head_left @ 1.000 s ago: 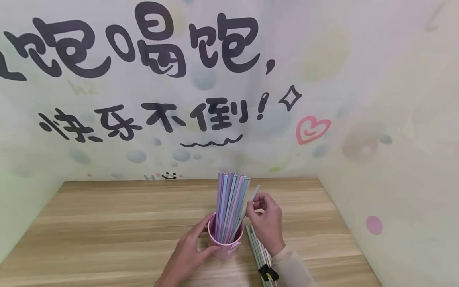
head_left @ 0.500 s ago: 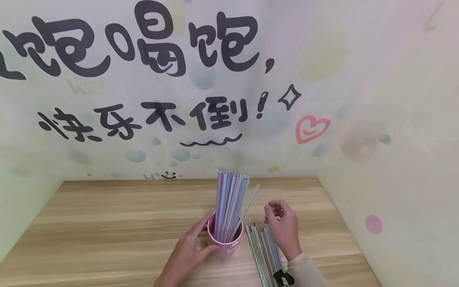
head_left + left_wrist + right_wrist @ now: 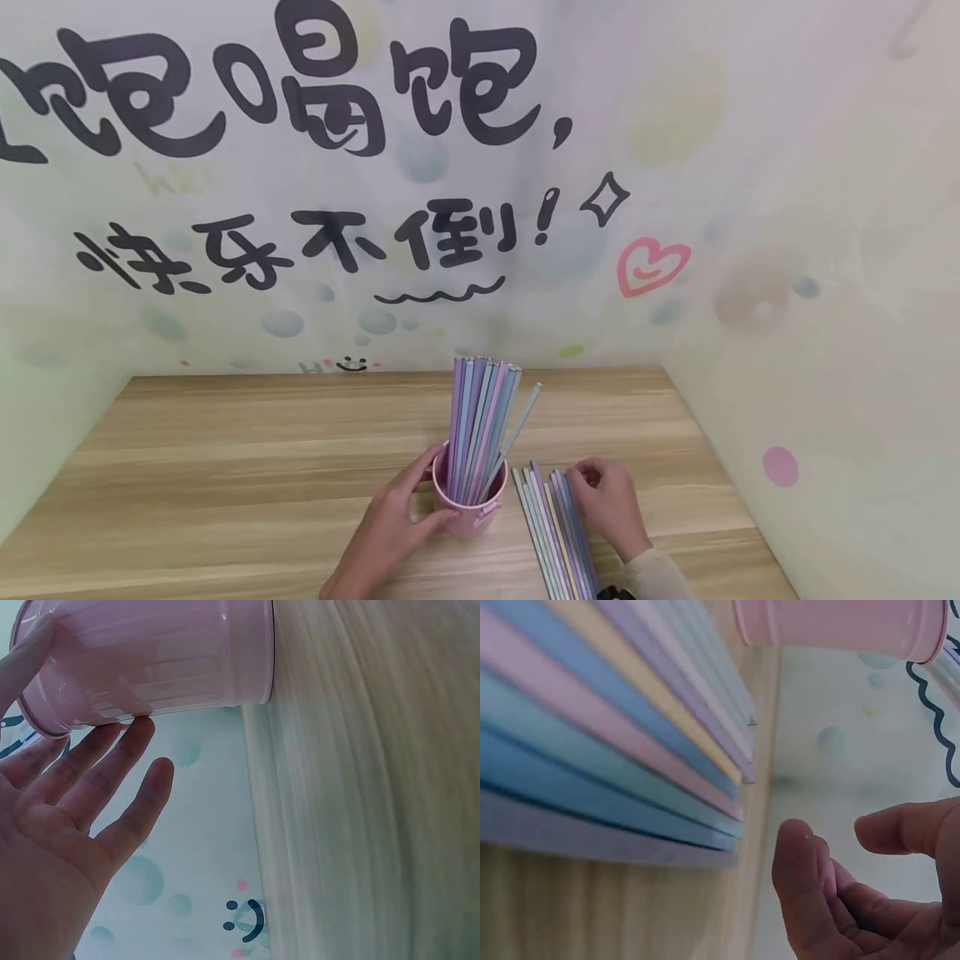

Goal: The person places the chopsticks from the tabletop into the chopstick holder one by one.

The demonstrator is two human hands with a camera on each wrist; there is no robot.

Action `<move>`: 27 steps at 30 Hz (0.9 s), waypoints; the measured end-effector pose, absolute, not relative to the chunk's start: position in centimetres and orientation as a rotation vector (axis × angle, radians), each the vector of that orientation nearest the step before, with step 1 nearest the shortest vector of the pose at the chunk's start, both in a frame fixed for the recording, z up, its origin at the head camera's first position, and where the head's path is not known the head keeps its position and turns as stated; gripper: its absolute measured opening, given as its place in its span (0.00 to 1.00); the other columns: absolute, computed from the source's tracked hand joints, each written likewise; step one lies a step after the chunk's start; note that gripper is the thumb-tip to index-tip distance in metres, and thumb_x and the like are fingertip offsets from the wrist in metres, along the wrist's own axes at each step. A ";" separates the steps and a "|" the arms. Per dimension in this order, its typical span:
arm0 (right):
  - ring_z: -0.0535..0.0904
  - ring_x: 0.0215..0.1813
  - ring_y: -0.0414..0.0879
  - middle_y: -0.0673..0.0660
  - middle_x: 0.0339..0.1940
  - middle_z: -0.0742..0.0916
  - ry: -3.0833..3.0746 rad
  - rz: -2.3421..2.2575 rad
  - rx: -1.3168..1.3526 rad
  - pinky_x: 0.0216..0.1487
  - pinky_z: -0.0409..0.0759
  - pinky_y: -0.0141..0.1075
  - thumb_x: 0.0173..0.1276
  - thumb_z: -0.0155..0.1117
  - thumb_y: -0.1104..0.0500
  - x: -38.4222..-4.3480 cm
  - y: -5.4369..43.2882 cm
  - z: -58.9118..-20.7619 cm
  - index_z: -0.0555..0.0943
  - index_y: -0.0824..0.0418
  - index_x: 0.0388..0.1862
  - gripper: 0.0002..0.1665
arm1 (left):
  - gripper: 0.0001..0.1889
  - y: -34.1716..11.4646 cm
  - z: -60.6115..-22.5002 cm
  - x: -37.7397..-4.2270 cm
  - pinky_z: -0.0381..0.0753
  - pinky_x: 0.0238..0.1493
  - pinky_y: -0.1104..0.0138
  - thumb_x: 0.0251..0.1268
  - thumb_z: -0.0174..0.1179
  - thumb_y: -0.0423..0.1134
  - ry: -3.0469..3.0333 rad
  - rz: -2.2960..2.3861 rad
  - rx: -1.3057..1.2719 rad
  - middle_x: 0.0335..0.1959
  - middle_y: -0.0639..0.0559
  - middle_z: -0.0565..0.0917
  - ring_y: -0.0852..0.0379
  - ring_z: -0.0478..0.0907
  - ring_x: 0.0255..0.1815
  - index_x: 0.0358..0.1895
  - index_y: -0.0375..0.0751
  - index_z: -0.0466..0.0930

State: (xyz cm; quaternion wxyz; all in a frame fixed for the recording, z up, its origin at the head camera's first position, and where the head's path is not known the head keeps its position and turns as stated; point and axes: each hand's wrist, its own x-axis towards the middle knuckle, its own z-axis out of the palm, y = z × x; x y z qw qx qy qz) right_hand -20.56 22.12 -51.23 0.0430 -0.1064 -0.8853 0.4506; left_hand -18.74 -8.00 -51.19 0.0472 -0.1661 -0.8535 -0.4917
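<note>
My left hand (image 3: pixel 386 529) holds a small pink bucket (image 3: pixel 468 518) upright on the table, thumb on its near side. Several slim, straight pastel sticks (image 3: pixel 483 425), much like chopsticks, stand in it. One pale green stick (image 3: pixel 525 421) leans out to the right, apart from the bunch. Beside the bucket lies a row of similar sticks (image 3: pixel 555 525), side by side. At the row's far right end is my right hand (image 3: pixel 611 504), fingers loosely bent. In the right wrist view its thumb and index finger are apart, with nothing between them.
The wood-grain table (image 3: pixel 247 475) ends at a printed back wall (image 3: pixel 465 325) with black lettering. A side wall (image 3: pixel 847 417) rises along the table's right edge. Something black (image 3: pixel 617 593) shows beside the right sleeve at the bottom edge.
My right hand has let go of the pale green stick, now leaning in the bucket, and moved right and down to the row of sticks. My left hand stays at the bucket.
</note>
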 end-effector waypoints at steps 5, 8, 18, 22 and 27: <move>0.76 0.28 0.44 0.54 0.26 0.82 -2.774 1.310 -0.354 0.23 0.77 0.31 0.66 0.65 0.63 -20.0 22.8 -51.9 0.85 0.68 0.35 0.07 | 0.48 -7.9 -51.2 -18.8 0.75 0.65 0.52 0.52 0.76 0.42 -2.594 -1.482 -0.514 0.63 0.58 0.79 0.59 0.79 0.58 0.76 0.69 0.59; 0.76 0.28 0.44 0.53 0.25 0.82 -2.810 1.280 -0.343 0.25 0.77 0.31 0.64 0.66 0.63 -19.7 23.2 -52.4 0.84 0.68 0.34 0.07 | 0.49 -7.9 -51.3 -18.8 0.76 0.64 0.51 0.51 0.76 0.41 -2.592 -1.462 -0.517 0.63 0.57 0.79 0.59 0.79 0.57 0.76 0.68 0.59; 0.76 0.26 0.42 0.51 0.23 0.82 -2.914 1.116 -0.207 0.26 0.77 0.32 0.60 0.69 0.66 -19.2 23.7 -53.4 0.84 0.65 0.30 0.03 | 0.49 -7.9 -51.5 -18.9 0.77 0.62 0.51 0.51 0.76 0.40 -2.587 -1.472 -0.511 0.63 0.58 0.79 0.59 0.80 0.56 0.76 0.69 0.59; 0.75 0.26 0.42 0.51 0.24 0.82 -2.924 1.071 -0.152 0.26 0.77 0.32 0.59 0.68 0.67 -19.2 23.8 -53.6 0.83 0.65 0.29 0.02 | 0.48 -8.0 -51.6 -18.9 0.77 0.63 0.51 0.51 0.76 0.41 -2.582 -1.469 -0.521 0.64 0.58 0.78 0.58 0.79 0.57 0.76 0.69 0.59; 0.76 0.27 0.42 0.52 0.25 0.82 -2.961 1.065 -0.173 0.26 0.78 0.33 0.62 0.67 0.66 -19.3 23.9 -53.6 0.83 0.66 0.31 0.03 | 0.48 -8.0 -51.5 -18.8 0.77 0.62 0.49 0.52 0.75 0.42 -2.580 -1.475 -0.518 0.63 0.58 0.79 0.57 0.80 0.57 0.76 0.68 0.59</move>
